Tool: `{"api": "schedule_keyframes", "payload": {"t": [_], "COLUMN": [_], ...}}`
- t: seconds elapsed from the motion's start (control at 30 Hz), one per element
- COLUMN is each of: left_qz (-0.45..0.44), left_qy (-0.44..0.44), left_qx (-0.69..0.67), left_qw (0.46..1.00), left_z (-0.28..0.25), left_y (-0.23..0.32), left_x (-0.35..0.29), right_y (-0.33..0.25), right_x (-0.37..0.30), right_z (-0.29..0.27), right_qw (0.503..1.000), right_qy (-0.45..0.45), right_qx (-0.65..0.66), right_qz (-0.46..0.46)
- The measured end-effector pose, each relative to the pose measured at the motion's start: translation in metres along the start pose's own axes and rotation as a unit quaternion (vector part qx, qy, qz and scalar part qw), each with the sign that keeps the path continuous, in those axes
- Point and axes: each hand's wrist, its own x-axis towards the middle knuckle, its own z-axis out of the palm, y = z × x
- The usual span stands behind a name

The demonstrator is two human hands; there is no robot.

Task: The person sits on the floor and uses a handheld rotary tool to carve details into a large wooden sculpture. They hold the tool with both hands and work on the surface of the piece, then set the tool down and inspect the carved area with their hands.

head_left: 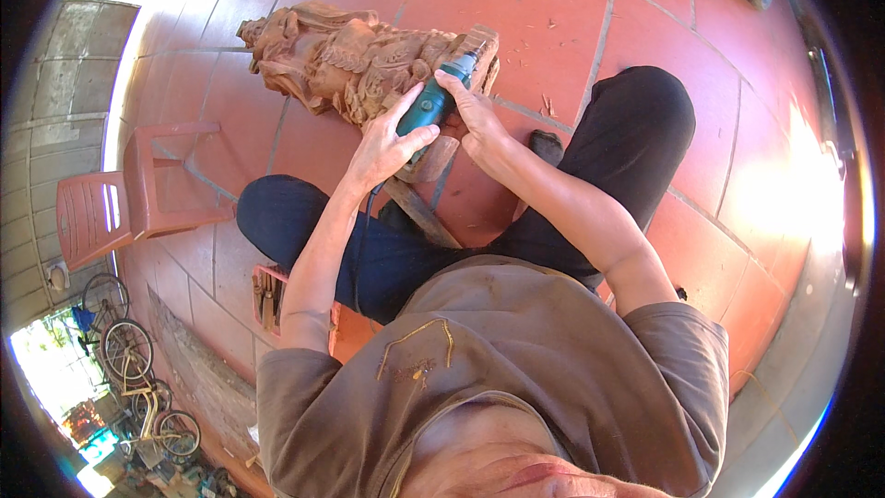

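A teal handheld power grinder (426, 111) is between my two hands. My left hand (387, 149) wraps its rear body, near where a dark cord hangs down. My right hand (472, 112) grips the front part, thumb along the casing. The grinder's narrow metal nose points away and to the right, over the base end of a carved wooden figure (336, 60). This brown figure lies on its side on the tiles, with deep folds and ornament. Whether the bit touches the wood, I cannot tell. Below the tool sits a wooden block (431, 162), partly hidden by my hands.
A wooden bar (422, 212) lies between my bent legs. On the left stand a reddish plastic chair (138, 186) and, beside my left forearm, a tray of carving tools (267, 302). Bicycles (129, 350) are farther left. Wood chips (549, 106) dot the red tiled floor.
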Motion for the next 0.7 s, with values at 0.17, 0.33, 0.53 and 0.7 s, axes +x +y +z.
{"api": "schedule_keyframes", "payload": {"t": [0.17, 0.33, 0.53, 0.7], "left_qz": [0.009, 0.000, 0.007, -0.003], "left_qy": [-0.018, -0.021, -0.012, 0.001], "left_qx": [-0.013, -0.017, -0.011, -0.012], "left_qw": [1.000, 1.000, 1.000, 1.000], "left_z": [0.003, 0.004, 0.001, -0.002], "left_y": [0.006, 0.000, -0.001, 0.003], "left_x": [0.002, 0.001, 0.000, 0.000], "right_y": [-0.002, -0.001, -0.002, -0.003], "right_x": [-0.003, -0.007, -0.008, -0.006], "right_z": [-0.006, -0.005, 0.000, 0.006], "right_qw": [1.000, 1.000, 1.000, 1.000], "right_qy": [0.002, 0.011, 0.004, 0.003], "right_qx": [0.013, 0.014, 0.017, 0.014], "right_qz": [-0.003, -0.019, -0.014, 0.000]}}
